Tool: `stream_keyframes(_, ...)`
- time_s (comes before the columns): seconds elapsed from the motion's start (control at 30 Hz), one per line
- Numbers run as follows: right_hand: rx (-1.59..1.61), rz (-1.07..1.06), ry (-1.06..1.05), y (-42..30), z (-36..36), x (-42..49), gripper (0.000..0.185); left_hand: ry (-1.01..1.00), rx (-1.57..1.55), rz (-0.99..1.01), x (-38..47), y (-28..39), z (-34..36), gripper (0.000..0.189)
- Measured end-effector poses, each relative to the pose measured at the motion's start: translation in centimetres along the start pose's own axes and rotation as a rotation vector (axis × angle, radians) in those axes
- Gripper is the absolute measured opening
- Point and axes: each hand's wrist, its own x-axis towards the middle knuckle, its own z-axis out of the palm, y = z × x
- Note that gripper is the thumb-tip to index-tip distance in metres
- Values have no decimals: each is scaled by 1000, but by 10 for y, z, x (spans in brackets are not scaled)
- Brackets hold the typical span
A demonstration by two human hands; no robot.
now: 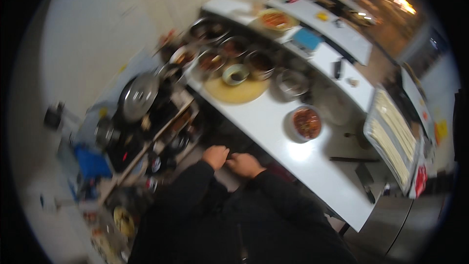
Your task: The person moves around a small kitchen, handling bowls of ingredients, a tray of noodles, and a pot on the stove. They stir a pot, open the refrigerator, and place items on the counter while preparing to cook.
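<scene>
My left hand (pixel 216 157) and my right hand (pixel 244 164) are close together in front of my body, over the gap between the white counter (pixel 271 124) and the stove side. Both have curled fingers, and blur hides whether anything small is between them. Nearest on the counter stands a round container of reddish-brown food (pixel 307 123). Farther back, a pale green bowl (pixel 235 74) sits on a round yellow board (pixel 238 93), with several metal bowls of dark food around it. An empty-looking metal bowl (pixel 292 83) stands to their right.
On the left are a pot with a metal lid (pixel 141 95), a wooden-edged shelf (pixel 146 146) and a blue cloth or bag (pixel 91 163). A tray of long pale dough strips (pixel 392 135), a knife-like tool (pixel 364 176) and a bowl of orange food (pixel 276 20) lie to the right and back.
</scene>
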Motion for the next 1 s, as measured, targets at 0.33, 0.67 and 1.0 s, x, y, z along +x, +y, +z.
stream_keyframes(0.33, -194, 685, -596, 237, 56, -237, 26, -269, -138, -851, -245, -163, 192, 38)
stream_keyframes(0.67, -208, 606, -722, 242, 43, -192, 19, 71, -431, -1148, -311, -96, 257, 23)
stream_keyframes(1.0, -7, 329, -190, 190, 62, -38, 27, 417, -698, -997, -262, -71, 211, 19)
